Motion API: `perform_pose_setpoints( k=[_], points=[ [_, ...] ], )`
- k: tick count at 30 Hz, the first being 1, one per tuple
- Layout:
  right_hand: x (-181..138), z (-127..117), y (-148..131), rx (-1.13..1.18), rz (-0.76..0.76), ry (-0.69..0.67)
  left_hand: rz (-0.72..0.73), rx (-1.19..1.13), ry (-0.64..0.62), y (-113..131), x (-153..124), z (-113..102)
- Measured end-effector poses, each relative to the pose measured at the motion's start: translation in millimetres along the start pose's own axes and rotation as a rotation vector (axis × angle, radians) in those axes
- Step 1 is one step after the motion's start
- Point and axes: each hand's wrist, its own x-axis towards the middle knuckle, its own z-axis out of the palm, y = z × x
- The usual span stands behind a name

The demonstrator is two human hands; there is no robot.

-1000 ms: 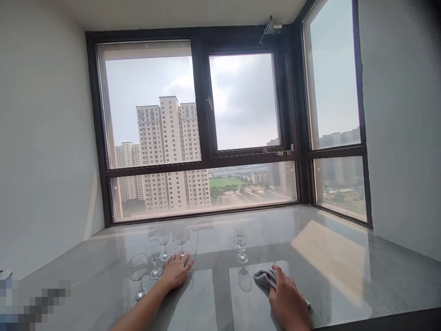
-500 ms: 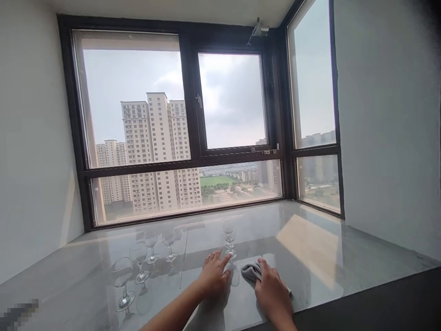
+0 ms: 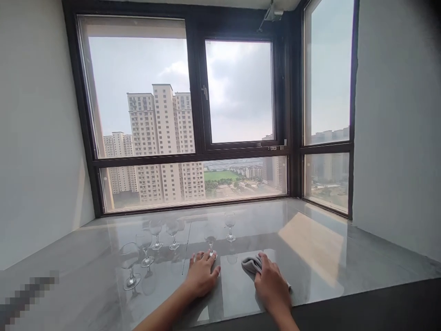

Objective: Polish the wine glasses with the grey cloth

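Note:
My left hand (image 3: 202,274) reaches over the glossy sill with its fingertips on the foot of a clear stemmed wine glass (image 3: 210,242), which stands upright. The fingers partly cover the foot. A second wine glass (image 3: 230,224) stands behind it to the right. My right hand (image 3: 272,285) is closed round a folded grey cloth (image 3: 252,265) that rests on the sill, to the right of my left hand. Several more wine glasses stand upright at the left, the nearest being a wine glass (image 3: 131,276) at the front left.
The grey polished windowsill (image 3: 241,296) reflects the light, with a bright sun patch (image 3: 312,246) on its right. Dark window frames (image 3: 203,158) rise along the back and right, with tall buildings outside. A blurred dark patch (image 3: 31,294) lies at the lower left.
My left hand has moved left along the sill with the wine glass, which now stands apart from the one behind it. The right hand stays on the cloth. The view has shifted slightly.

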Motion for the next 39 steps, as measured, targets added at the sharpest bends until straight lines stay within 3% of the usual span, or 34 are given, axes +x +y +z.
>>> perform_pose_setpoints(
  k=[4, 8, 15, 19, 23, 26, 30, 35, 39],
  points=[
    [1.7, 1.1, 1.3, -0.022, -0.001, -0.018, -0.209, 0.075, 0.041, -58.5, -30.0, -19.0],
    [2.7, 0.8, 0.3, -0.026, 0.000, -0.024, -0.303, 0.121, 0.066, -102.9, -45.2, -32.3],
    [2.9, 4.4, 2.5, -0.016, -0.012, -0.014, -0.380, 0.117, 0.058, -126.4, -45.4, -29.6],
    [3.6, 6.9, 3.8, 0.014, -0.008, -0.021, -0.443, 0.112, 0.059, -104.5, -56.9, -18.9],
    [3.8, 7.1, 2.6, 0.015, -0.011, 0.010, -0.240, 0.045, -0.010, -48.6, -54.0, -7.3],
    [4.1, 7.2, 1.5, 0.015, -0.001, 0.018, -0.089, -0.067, -0.051, -0.3, -20.7, 0.6],
    [4.2, 7.1, -0.1, 0.010, 0.005, 0.047, 0.014, -0.108, -0.038, 46.0, 51.1, 10.6],
    [1.3, 1.9, -2.6, 0.015, 0.008, 0.056, -0.010, -0.097, -0.030, 67.5, 119.9, 20.6],
    [-1.6, -2.5, -3.8, 0.025, 0.021, 0.041, 0.043, -0.093, -0.061, 68.0, 129.6, 23.4]
  ],
)
